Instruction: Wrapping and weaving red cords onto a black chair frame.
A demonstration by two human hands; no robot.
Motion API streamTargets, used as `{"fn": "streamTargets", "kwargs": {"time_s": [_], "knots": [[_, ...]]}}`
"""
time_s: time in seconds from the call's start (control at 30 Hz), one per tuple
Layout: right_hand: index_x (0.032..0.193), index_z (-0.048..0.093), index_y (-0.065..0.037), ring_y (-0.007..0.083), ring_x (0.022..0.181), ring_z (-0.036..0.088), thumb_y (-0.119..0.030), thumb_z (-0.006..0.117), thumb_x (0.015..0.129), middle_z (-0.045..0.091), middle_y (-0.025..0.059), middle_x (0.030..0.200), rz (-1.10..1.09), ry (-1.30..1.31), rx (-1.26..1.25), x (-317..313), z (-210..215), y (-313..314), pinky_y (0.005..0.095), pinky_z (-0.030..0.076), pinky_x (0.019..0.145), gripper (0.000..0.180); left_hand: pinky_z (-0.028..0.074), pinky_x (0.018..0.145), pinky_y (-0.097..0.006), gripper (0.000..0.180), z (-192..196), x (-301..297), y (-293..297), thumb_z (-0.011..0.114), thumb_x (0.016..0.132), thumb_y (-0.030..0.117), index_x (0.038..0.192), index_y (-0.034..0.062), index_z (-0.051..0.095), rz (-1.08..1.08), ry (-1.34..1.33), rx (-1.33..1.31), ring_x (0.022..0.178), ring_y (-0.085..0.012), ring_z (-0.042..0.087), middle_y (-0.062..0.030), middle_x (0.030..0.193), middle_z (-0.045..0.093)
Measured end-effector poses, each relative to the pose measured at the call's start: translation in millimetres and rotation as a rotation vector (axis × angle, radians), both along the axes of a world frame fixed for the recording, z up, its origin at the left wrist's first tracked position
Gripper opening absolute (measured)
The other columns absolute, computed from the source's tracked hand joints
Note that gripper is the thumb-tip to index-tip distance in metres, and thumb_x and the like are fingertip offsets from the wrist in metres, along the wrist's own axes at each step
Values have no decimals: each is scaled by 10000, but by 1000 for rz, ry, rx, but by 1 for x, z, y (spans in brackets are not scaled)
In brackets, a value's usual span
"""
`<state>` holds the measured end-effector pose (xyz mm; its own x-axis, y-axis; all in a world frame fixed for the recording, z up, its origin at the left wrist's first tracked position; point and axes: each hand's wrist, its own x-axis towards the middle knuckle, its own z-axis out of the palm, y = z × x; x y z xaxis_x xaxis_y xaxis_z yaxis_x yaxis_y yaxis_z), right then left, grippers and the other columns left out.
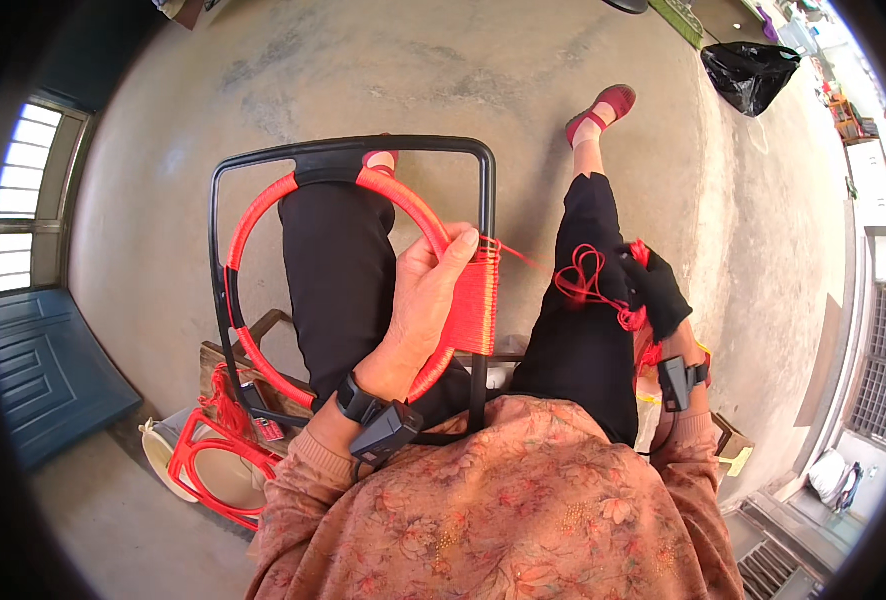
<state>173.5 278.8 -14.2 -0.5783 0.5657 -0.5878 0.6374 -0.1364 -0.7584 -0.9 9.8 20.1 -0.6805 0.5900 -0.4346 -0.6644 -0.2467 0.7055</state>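
Pinching the red ring with your left hand, gloved right hand gripping red cord: slack could loosen the wraps

— any packages, labels, signs or screens here?

— one package of sorts: a black plastic bag at about one o'clock, slumped on the concrete floor, crumpled and glossy, knotted at its top.

— anything else?

— at five o'clock, near the rim, a white sack lies on the ground, soft and rounded. no labels, signs or screens can be made out; the clutter at two o'clock is too small to tell.
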Motion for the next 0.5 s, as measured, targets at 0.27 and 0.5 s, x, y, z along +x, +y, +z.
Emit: {"fn": "streamTargets", "kwargs": {"time_s": [0.27,0.5], "knots": [[973,577,-30,101,573,561,-259,535,951,583,24,713,278,221,-537,-88,42,-111,240,461,531,233,523,613,-258,92,-4,-1,-1,590,921,120,968,41,597,-33,-28,37,679,-129,634,-62,821,655],[886,591,-21,133,632,599,-258,543,911,633,71,739,207,348,-418,-76,24,-97,258,463,615,243,560,591,-310,104,6,1,3,577,933,149,949,47,572,-27,-117,37,673,-172,661,-94,800,650]]}}
